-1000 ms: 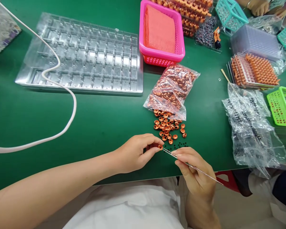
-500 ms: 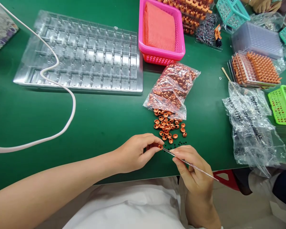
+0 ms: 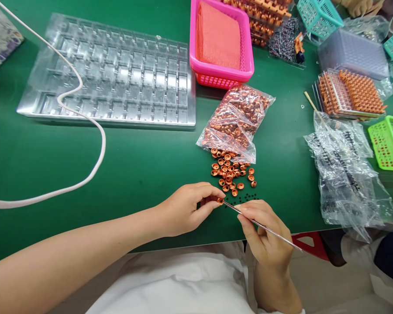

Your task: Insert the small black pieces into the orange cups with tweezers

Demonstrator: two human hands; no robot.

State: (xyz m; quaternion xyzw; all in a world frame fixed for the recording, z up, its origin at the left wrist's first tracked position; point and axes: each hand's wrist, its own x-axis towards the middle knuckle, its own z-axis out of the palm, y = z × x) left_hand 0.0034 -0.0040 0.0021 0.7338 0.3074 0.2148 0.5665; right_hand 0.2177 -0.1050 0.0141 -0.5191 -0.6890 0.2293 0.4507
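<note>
Between thumb and fingertips, my left hand (image 3: 191, 209) pinches a small copper-coloured cup (image 3: 220, 201) just above the table's front part. My right hand (image 3: 267, 231) is closed round tweezers (image 3: 262, 226), held like a pen and slanting down to the left. Their tip meets the cup; whether anything sits in the tip is too small to tell. Behind my hands lies a loose pile of similar copper cups (image 3: 229, 172). Small black dots of parts (image 3: 248, 198) are scattered between that pile and my right hand.
A clear bag of copper cups (image 3: 237, 120) lies behind the pile. Further off are a pink basket (image 3: 250, 65) with a red cloth and a clear compartment tray (image 3: 118, 78). A white cable (image 3: 101, 144) crosses the left. Plastic bags (image 3: 343, 174) and a green basket (image 3: 386, 144) lie right.
Both hands keep nearly the same place, with the cup and tweezers still held. The cup appears turned very slightly; the view has shifted a little.
</note>
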